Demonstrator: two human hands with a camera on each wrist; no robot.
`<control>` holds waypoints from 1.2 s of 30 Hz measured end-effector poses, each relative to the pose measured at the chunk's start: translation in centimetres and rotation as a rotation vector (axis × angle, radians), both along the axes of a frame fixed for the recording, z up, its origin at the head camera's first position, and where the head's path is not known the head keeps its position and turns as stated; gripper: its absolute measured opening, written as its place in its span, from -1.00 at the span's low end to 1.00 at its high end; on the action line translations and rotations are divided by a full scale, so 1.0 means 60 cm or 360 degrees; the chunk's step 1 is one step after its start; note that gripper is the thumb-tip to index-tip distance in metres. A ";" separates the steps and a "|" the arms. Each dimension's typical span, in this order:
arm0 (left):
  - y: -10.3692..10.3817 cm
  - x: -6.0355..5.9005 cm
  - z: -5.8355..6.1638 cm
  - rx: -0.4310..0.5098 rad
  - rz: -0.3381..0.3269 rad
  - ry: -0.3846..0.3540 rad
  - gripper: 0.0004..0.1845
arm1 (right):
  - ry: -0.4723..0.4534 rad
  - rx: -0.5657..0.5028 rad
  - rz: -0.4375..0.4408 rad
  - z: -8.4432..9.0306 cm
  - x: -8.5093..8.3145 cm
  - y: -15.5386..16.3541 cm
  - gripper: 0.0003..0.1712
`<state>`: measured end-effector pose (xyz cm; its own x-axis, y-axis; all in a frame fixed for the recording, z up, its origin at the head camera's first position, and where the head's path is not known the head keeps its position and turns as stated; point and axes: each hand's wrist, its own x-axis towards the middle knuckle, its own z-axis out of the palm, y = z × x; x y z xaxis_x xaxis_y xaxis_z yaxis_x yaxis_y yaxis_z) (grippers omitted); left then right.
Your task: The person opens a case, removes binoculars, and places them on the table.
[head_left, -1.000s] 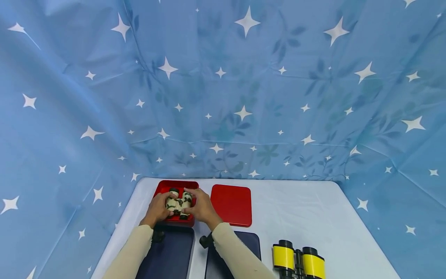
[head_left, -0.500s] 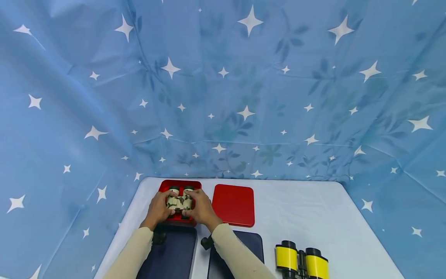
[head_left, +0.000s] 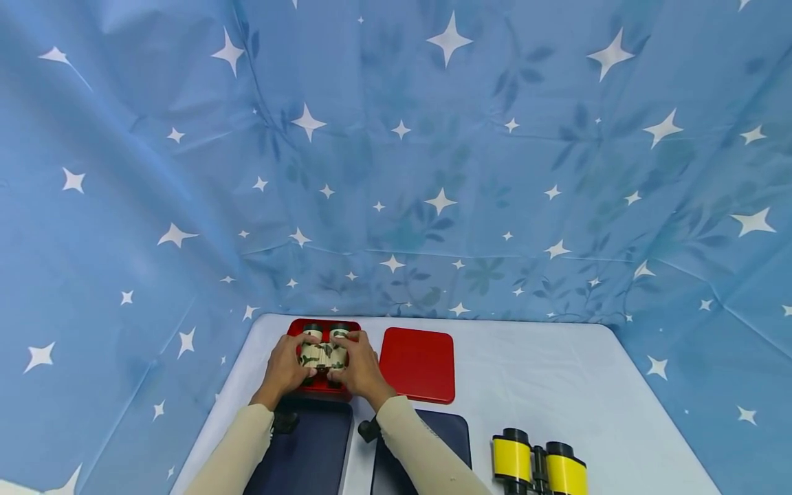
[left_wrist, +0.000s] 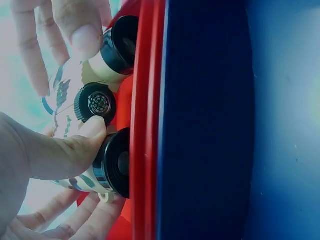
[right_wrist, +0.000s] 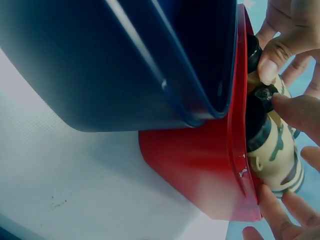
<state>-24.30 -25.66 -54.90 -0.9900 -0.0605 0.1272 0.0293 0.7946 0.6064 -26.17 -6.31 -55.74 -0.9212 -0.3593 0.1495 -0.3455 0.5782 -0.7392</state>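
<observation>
A pair of camouflage-patterned binoculars [head_left: 324, 355] with black eyecups sits at the open red box [head_left: 322, 396], its barrels standing side by side and square to the box. My left hand [head_left: 284, 364] holds the near-left side, and my right hand [head_left: 361, 366] grips the opposite barrel. In the left wrist view, my left thumb presses beside the compass dial [left_wrist: 100, 103] in the middle of the binoculars. The eyecups overlap the red rim [left_wrist: 147, 100] there. Both thumbs lie near the dial in the right wrist view, fingers along the barrels' outer sides.
A navy box [head_left: 303, 447] stands just in front of the red one. To the right lie a red lid [head_left: 417, 364] and a navy lid [head_left: 447, 430], partly under the right sleeve. Yellow and black binoculars [head_left: 511, 457] stand at the front right. A starry blue curtain [head_left: 396, 172] surrounds the white table.
The camouflage binoculars have turned from a slant to straight in both hands, shifting slightly toward the far side of the red box. The head view has shifted a little.
</observation>
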 end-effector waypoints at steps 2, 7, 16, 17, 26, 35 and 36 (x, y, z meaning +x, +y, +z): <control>0.004 0.001 0.004 0.0014 -0.0001 0.0020 -0.38 | -0.0003 -0.0013 -0.0016 0.001 -0.001 0.002 -0.17; 0.014 0.001 0.016 0.0042 -0.0005 0.0054 -0.39 | -0.0021 -0.0043 -0.0053 0.010 -0.002 0.008 -0.21; 0.034 -0.002 0.034 0.0100 -0.0029 0.0072 -0.37 | -0.0029 -0.0128 -0.0102 0.020 -0.008 0.027 -0.29; 0.037 -0.003 0.036 0.0107 -0.0038 0.0078 -0.37 | -0.0035 -0.0150 -0.0107 0.021 -0.008 0.030 -0.30; 0.060 -0.007 0.051 0.0147 -0.0071 0.0125 -0.38 | -0.0028 -0.0230 -0.0143 0.035 -0.007 0.058 -0.36; 0.084 -0.008 0.057 0.0149 -0.0061 0.0120 -0.37 | -0.0021 -0.0268 -0.0145 0.044 -0.007 0.084 -0.35; 0.087 -0.008 0.058 0.0147 -0.0061 0.0122 -0.37 | -0.0014 -0.0271 -0.0147 0.045 -0.007 0.087 -0.35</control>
<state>-24.80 -20.44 -51.44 -0.9794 -0.0375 0.1984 0.1080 0.7329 0.6717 -26.58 -1.10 -53.07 -0.9505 -0.2435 0.1929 -0.2901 0.4736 -0.8316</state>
